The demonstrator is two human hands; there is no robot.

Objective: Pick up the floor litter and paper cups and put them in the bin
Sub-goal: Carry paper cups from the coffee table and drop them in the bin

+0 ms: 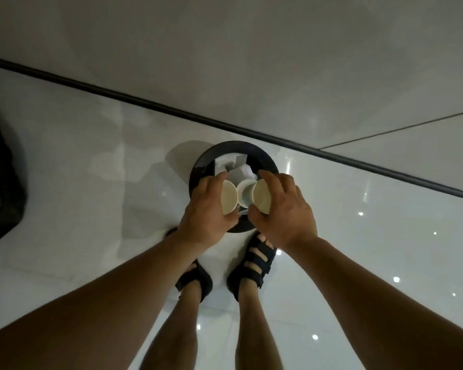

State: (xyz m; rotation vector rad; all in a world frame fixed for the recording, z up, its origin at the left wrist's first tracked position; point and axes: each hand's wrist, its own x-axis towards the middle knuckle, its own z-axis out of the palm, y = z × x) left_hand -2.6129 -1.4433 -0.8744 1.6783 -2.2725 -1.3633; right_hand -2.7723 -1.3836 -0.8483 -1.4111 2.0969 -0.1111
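Observation:
A round black bin (226, 149) stands on the white floor by the wall, right in front of my feet. White crumpled paper (231, 164) lies inside it. Both hands hover over its opening. My left hand (207, 209) grips a paper cup (229, 197) tipped on its side, mouth facing me. My right hand (281, 209) grips a second paper cup (261, 194), also tipped. Between them a third white cup (245, 192) shows; whether it lies in the bin or is held I cannot tell.
A dark skirting strip (145, 102) runs diagonally where the glossy tiled floor meets the wall. A black bag-like object (0, 182) sits at the left edge. My feet in black strapped sandals (254, 263) stand just behind the bin.

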